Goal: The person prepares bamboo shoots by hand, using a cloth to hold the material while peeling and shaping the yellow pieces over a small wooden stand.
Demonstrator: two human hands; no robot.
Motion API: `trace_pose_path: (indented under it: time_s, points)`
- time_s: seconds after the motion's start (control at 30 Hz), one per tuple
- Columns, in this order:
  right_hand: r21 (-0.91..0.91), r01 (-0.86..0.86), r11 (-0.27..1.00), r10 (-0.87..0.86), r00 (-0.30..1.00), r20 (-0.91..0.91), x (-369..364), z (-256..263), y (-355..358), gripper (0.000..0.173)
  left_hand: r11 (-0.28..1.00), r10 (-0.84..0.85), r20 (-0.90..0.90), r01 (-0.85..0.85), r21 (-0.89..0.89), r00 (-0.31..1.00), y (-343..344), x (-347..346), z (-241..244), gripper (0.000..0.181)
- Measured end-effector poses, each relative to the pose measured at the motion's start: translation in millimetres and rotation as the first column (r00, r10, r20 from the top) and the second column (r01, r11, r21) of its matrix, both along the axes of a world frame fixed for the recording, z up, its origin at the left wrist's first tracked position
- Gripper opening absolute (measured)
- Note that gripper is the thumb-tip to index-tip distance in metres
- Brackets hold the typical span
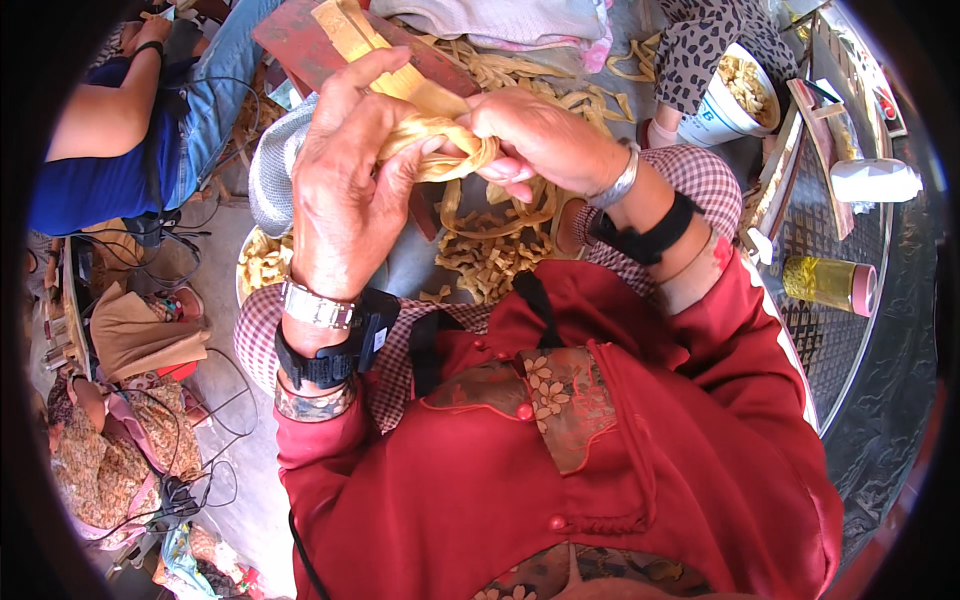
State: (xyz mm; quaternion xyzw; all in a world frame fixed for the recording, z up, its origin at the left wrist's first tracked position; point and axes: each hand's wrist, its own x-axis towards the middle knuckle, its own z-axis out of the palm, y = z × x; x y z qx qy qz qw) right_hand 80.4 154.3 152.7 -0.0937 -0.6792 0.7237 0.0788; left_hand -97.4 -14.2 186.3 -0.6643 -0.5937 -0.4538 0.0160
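My left hand (349, 172) and my right hand (540, 139) meet in front of me over a looped bundle of flat yellow strips (450, 142). The left thumb and fingers pinch its near side; the right fingers grip the far end, some of them hidden behind it. Beyond the loop, a pale yellow slatted piece (352, 34), apparently wood, runs up under my left fingers. It lies over a worn red bench (292, 34). Below my hands, short folded yellow pieces (495, 259) are heaped between my knees, with longer strips (592, 97) trailing behind. The strips' material is unclear.
A container of yellow pieces (266, 262) stands by my left knee, a white bucket (705, 112) of them near another person's leg (690, 67). On the right-hand table (817, 360) lies a pink-lidded jar (829, 285). Cables (217, 420) cross the floor beside another seated person (112, 150).
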Motion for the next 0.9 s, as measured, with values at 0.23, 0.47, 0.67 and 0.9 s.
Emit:
trace_pose_path:
  time_s: [0.23,0.47,0.67,0.9]
  points:
    - [-0.008,-0.193,0.981,0.193,0.978,0.08,-14.8,17.5,11.1,0.054,0.952,0.005,0.437,0.13,-0.276,0.899,3.3,-8.2,-18.0,0.008]
    - [0.282,-0.112,0.953,0.159,0.976,-0.15,-46.7,22.1,16.2,0.047,0.927,-0.178,0.909,0.374,0.027,0.375,0.9,-41.1,-14.8,0.033]
    - [0.093,-0.176,0.98,0.199,0.851,-0.486,-90.7,-7.1,11.8,0.043,0.978,-0.112,0.876,0.209,0.013,0.469,-23.4,-49.1,24.5,0.063]
    - [-0.144,-0.261,0.954,0.196,0.913,-0.359,-111.2,-10.1,2.2,0.042,0.947,-0.232,0.287,0.283,-0.15,0.93,-16.9,-71.4,21.1,0.081]
